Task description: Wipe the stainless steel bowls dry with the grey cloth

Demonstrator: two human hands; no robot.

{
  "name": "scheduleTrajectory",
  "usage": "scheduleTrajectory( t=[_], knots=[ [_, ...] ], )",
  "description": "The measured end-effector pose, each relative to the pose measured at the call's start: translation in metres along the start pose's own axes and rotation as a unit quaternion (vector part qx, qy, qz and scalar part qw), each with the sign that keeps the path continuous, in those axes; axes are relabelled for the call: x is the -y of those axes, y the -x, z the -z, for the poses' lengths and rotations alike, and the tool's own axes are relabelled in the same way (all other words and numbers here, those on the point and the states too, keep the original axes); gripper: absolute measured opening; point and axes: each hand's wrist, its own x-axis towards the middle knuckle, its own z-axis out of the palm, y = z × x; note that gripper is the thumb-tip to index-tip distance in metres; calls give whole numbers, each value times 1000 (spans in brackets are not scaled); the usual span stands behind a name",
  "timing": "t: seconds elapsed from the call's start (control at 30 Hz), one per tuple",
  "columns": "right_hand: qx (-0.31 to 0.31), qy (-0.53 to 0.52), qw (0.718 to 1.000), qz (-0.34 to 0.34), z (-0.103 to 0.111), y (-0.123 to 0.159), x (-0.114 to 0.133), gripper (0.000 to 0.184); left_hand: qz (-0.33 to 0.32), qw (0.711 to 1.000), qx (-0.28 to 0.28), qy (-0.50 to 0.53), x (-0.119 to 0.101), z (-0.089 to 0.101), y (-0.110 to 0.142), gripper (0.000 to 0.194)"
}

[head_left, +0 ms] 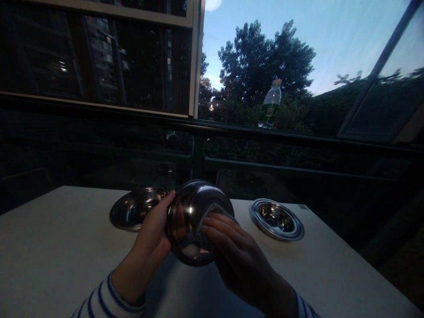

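Note:
A shiny metal bowl (188,207) is held up above the table, tilted so that its rounded outside shows. My left hand (154,234) grips it by the left rim, thumb on the near side and fingers hidden behind. Against the right part of the bowl, my right hand (228,247) presses a greyish cloth (215,208), its fingers closed over it. Behind my left hand a wide metal bowl (127,210) lies on the table. To the right of my right hand sits a stack of metal dishes (294,227).
The white table (82,265) spans the width in front of me. Past its far edge run a dark railing (232,128) and window frames. A plastic bottle (270,106) with a green label stands on the ledge. The light is dim.

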Motion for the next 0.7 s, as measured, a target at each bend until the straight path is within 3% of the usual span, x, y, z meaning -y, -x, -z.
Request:
scheduleTrajectory(
  t=[0.1, 0.37, 0.7],
  knots=[
    [-13, 14, 1000, -16, 0, 2, -3, 35, 17, 999, 13, -26, 6, 1, 0, 12],
    [-51, 66, 994, -67, 3, 7, -19, 35, -11, 999, 4, -46, 4, 2, 0, 11],
    [-29, 32, 999, -34, 1, 4, -8, 32, -2, 999, 3, -39, 5, -1, 2, 13]
  ],
)
